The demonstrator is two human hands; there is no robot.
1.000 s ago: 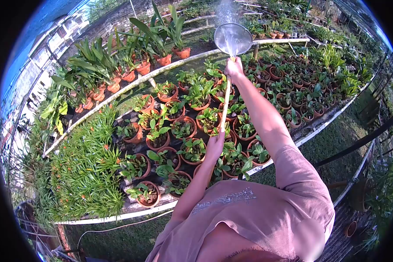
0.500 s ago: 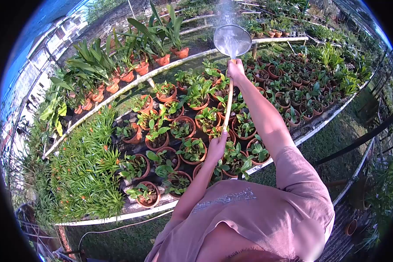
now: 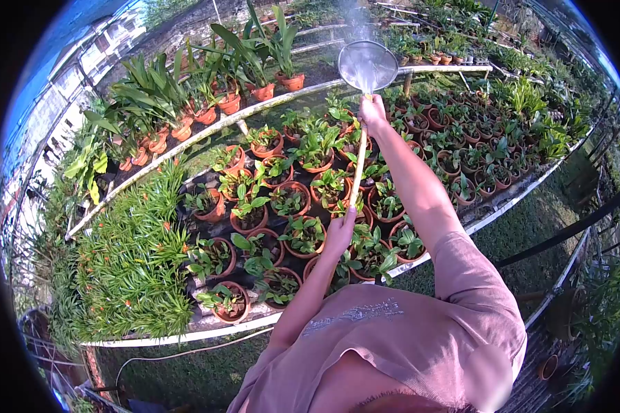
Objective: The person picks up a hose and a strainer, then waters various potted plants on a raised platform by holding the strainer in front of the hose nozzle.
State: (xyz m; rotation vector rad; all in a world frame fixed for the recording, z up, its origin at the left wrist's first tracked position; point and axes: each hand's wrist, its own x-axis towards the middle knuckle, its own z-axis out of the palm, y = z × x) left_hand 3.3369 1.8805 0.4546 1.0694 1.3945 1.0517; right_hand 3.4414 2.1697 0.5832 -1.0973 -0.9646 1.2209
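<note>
My right hand is stretched far forward, its fingers wrapped round the front of a pale yellow hose. Water sprays away from me out of the hose's front end, seen through a round, shiny ring-like disc just beyond that hand. Nearer my body, my left hand grips the same hose lower down. Below both hands lie leafy young plants in terracotta pots on a dark bench surface.
Dense grassy plants with orange flowers fill the bench's left part. Large-leaved potted plants line a pale rail behind. A white bench edge runs along the front. A black pipe crosses at right.
The view has shifted slightly, so the bench and pots sit a little differently in frame. Both hands keep their hold on the hose, and the water still sprays.
</note>
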